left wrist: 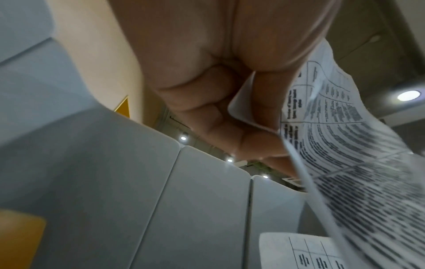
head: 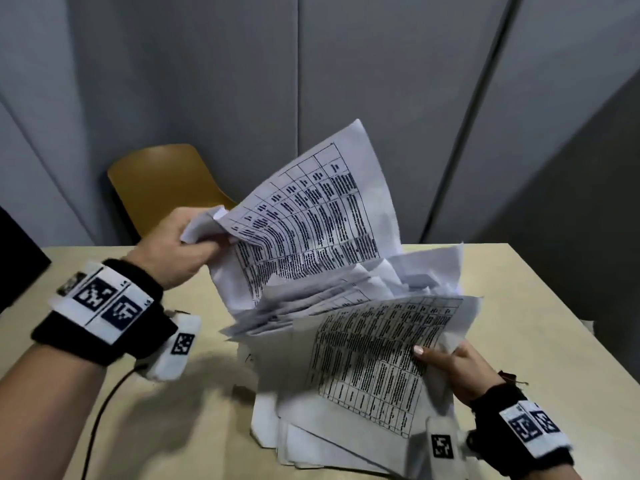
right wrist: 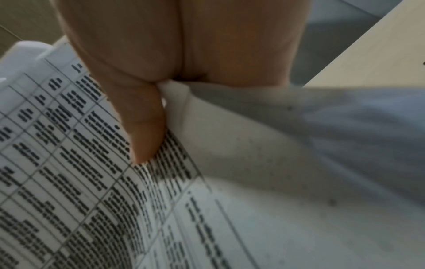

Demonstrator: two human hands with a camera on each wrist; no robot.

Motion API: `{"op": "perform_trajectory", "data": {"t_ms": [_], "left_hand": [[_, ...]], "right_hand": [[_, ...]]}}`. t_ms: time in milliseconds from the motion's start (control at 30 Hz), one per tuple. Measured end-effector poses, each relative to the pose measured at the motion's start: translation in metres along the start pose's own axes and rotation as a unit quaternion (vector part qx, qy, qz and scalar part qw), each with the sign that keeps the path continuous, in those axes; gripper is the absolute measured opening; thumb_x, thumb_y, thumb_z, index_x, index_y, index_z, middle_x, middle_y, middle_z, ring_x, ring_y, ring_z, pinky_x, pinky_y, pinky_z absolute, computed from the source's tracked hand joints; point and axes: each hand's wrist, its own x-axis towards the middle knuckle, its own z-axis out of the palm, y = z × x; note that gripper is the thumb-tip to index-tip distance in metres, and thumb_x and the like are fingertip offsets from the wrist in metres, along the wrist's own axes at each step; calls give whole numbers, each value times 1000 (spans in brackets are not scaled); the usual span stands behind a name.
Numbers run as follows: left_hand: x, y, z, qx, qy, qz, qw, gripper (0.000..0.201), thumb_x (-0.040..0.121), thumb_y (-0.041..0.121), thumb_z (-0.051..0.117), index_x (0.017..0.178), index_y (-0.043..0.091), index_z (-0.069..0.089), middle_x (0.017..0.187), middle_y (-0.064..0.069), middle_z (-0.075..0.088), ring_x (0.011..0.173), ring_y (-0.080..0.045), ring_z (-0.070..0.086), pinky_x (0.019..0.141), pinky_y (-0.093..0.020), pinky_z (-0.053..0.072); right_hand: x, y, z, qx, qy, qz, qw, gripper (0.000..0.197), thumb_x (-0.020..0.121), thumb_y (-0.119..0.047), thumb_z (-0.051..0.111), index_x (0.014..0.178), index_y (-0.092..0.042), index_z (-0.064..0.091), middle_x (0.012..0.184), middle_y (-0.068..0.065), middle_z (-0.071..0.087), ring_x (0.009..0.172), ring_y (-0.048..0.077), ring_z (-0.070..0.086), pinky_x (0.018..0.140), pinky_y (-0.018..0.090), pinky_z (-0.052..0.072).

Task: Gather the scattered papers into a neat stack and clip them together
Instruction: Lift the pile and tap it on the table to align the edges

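Note:
A loose heap of white printed papers (head: 346, 306) covers the middle and right of the beige table (head: 173, 427). My left hand (head: 194, 247) is raised above the table and grips the crumpled corner of a table-printed sheet (head: 311, 216) that stands up from the heap; in the left wrist view the fingers (left wrist: 207, 109) curl round that sheet (left wrist: 345, 145). My right hand (head: 446, 362) pinches the right edge of another printed sheet (head: 374, 358) near the front, thumb on top. In the right wrist view the thumb (right wrist: 140, 127) presses on that sheet (right wrist: 92, 182). No clip is in sight.
A mustard-yellow chair (head: 166, 188) stands behind the table's far edge, against grey partition panels (head: 381, 81). A dark object (head: 17, 258) sits at the far left. A black cable (head: 104, 410) runs over the table's front left.

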Motion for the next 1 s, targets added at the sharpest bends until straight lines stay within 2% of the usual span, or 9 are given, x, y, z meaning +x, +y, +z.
{"op": "perform_trajectory", "data": {"t_ms": [133,367,500,600,667,733,833,900,1000], "left_hand": [[8,9,7,48,-63,5,997,18,66,35,58,80,39,69,87,24,71,78,9,61,74,-14,50],[9,-13,29,-189,40,-49,980,55,52,45,85,99,25,65,88,16,75,84,-3,70,72,-23,58],[-11,-29,31,-256,-24,-97,961,67,29,59,86,89,30,75,85,15,75,80,-1,70,66,-15,55],[-18,-32,31,-266,-25,-119,956,94,23,47,91,102,7,60,83,9,76,78,-2,70,67,-14,54],[-27,-40,29,-243,-46,-135,960,86,18,45,92,83,-5,65,72,0,74,66,-7,68,60,-16,53],[-35,-61,23,-290,-57,-161,942,67,37,27,92,85,-12,66,79,-15,70,69,-21,67,63,-25,54],[-47,-69,29,-453,-80,-132,878,47,84,-9,49,131,-2,46,130,-26,54,120,-35,53,101,-38,43],[-56,-73,38,-506,-31,-159,847,51,94,16,47,137,-9,33,140,-30,40,132,-38,38,111,-43,30],[-56,-85,71,-525,-41,-283,802,85,53,62,78,120,12,63,122,-15,64,113,-27,61,93,-40,51]], "right_hand": [[2,2,3,-10,-1,-15,1000,52,22,-55,89,47,-14,68,46,0,62,42,9,57,43,17,46],[-1,5,2,65,35,12,997,32,74,-3,73,55,-9,47,39,-1,52,33,4,51,37,13,41],[-2,8,-4,40,25,57,997,58,23,-46,93,40,-13,47,37,1,42,29,12,40,35,16,34],[-1,9,-2,49,21,63,997,58,24,-43,93,38,-13,46,36,2,41,27,14,39,35,15,33],[-1,8,-1,74,16,68,995,48,40,-26,93,35,-12,47,34,2,42,26,14,41,34,15,34],[-2,4,4,93,6,75,993,37,57,-6,82,34,-7,53,34,4,49,28,15,48,33,16,40],[-1,4,14,106,-4,77,991,22,42,-2,80,34,-3,60,41,6,61,40,12,62,44,17,51],[2,11,21,94,19,91,991,43,66,14,68,31,-7,55,35,1,56,33,6,57,41,12,47],[9,32,22,68,48,150,985,33,85,13,51,55,1,55,38,0,57,34,7,56,40,14,46]]}}
